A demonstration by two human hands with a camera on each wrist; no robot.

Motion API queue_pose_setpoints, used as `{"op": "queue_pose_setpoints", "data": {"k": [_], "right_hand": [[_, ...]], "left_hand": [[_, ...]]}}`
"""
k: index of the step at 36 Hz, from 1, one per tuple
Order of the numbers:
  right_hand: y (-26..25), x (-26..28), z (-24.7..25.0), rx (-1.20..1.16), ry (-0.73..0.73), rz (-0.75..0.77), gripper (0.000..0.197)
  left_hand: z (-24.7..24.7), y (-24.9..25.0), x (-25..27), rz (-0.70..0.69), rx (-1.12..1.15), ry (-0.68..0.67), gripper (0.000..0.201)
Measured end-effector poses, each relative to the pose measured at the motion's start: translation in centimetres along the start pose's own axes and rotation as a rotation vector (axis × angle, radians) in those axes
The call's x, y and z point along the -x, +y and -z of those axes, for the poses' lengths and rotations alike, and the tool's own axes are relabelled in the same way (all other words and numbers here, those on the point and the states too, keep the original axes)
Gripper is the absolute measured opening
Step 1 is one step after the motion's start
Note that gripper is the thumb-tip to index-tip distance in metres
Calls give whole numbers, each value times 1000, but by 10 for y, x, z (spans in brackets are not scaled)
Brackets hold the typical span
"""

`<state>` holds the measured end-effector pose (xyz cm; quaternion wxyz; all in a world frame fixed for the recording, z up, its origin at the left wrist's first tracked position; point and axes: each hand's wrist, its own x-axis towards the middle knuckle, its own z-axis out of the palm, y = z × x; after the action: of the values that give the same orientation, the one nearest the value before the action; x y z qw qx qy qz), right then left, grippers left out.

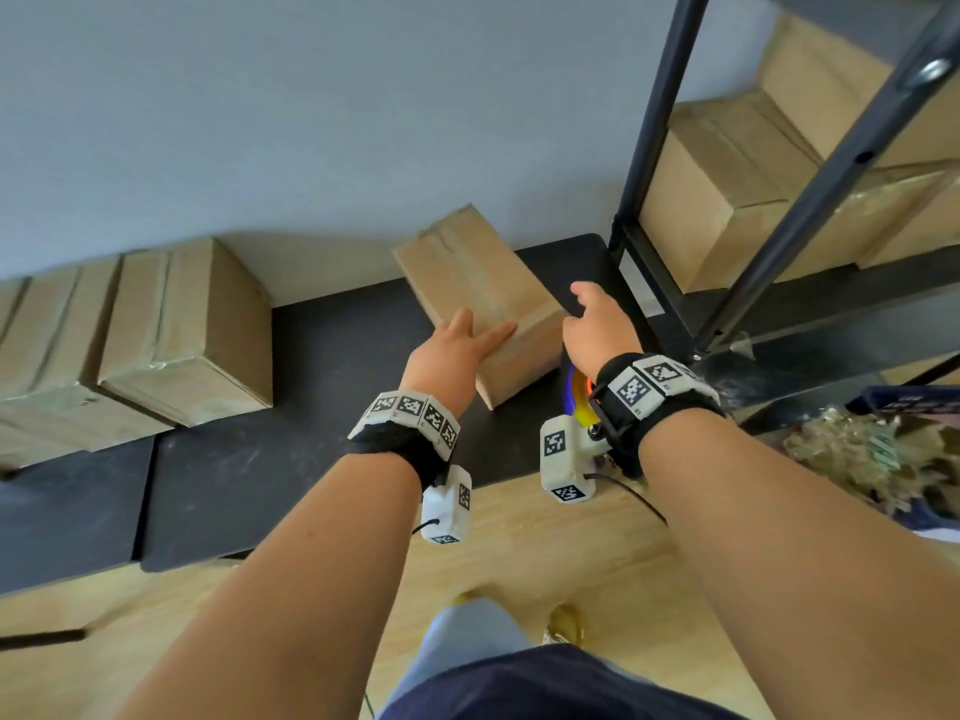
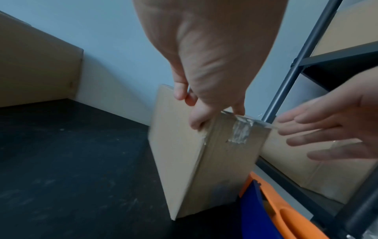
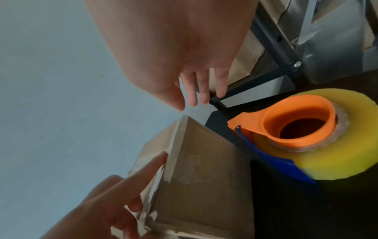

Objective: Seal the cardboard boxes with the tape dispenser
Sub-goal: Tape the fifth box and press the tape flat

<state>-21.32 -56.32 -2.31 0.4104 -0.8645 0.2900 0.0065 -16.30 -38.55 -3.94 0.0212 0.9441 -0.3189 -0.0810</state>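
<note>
A small cardboard box (image 1: 467, 272) (image 2: 180, 153) (image 3: 204, 186) stands askew on the black table (image 1: 311, 433), with clear tape along its top and down its end face. My left hand (image 1: 462, 345) (image 2: 204, 80) (image 3: 114, 194) rests on the near end of the box's top, fingers straight. My right hand (image 1: 597, 324) (image 2: 331, 129) (image 3: 184, 64) is open with fingers spread, close beside the box's right upper edge; whether it touches is unclear. The tape dispenser (image 1: 579, 402) (image 2: 266, 218) (image 3: 306, 134), orange and blue with a yellowish roll, lies on the table under my right wrist, in neither hand.
Taped cardboard boxes (image 1: 192, 330) stand in a row at the left against the wall. A black metal rack (image 1: 654, 122) holding more boxes (image 1: 727, 200) rises just right of the box. A bin of scrap (image 1: 872, 454) sits at the right. The table's front edge is near my wrists.
</note>
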Motion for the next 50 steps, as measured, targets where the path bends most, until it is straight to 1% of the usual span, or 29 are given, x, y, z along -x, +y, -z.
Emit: {"op": "queue_pose_setpoints", "data": {"k": [3, 5, 8, 11, 14, 16, 18, 21, 26, 33, 36, 41, 45, 50], "right_hand": [[-5, 0, -6, -9, -23, -11, 58], [-8, 1, -12, 0, -52, -20, 59], [-14, 5, -22, 27, -89, -5, 50], [-20, 12, -33, 34, -55, 26, 43], [-20, 16, -46, -1, -38, 79, 46], [-19, 19, -50, 20, -43, 124, 48], [-18, 22, -51, 51, -36, 179, 49], [-19, 23, -53, 123, -7, 228, 49], [-17, 25, -54, 205, 21, 246, 48], [-16, 25, -59, 288, 89, 276, 36], [-16, 23, -60, 314, 104, 292, 31], [-15, 19, -64, 339, 107, 318, 16], [-16, 17, -66, 363, 123, 340, 11], [-18, 16, -66, 375, 139, 354, 7]], "left_hand": [[-2, -12, 3, -32, 11, 14, 92], [-1, -21, 5, -32, 25, 26, 87], [0, -36, 7, -13, 55, 45, 80], [1, -49, 12, 20, 94, 78, 72], [-2, -62, 19, 86, 136, 128, 61], [-6, -69, 24, 133, 174, 162, 55], [-9, -76, 26, 150, 215, 174, 51], [-10, -82, 28, 121, 218, 163, 51], [-11, -87, 25, 93, 223, 142, 52], [-11, -92, 17, 60, 191, 122, 52], [-12, -93, 15, 61, 203, 135, 47], [-14, -94, 11, 59, 245, 158, 42], [-16, -96, 8, 60, 273, 171, 39], [-19, -92, 5, 83, 292, 220, 37]]}}
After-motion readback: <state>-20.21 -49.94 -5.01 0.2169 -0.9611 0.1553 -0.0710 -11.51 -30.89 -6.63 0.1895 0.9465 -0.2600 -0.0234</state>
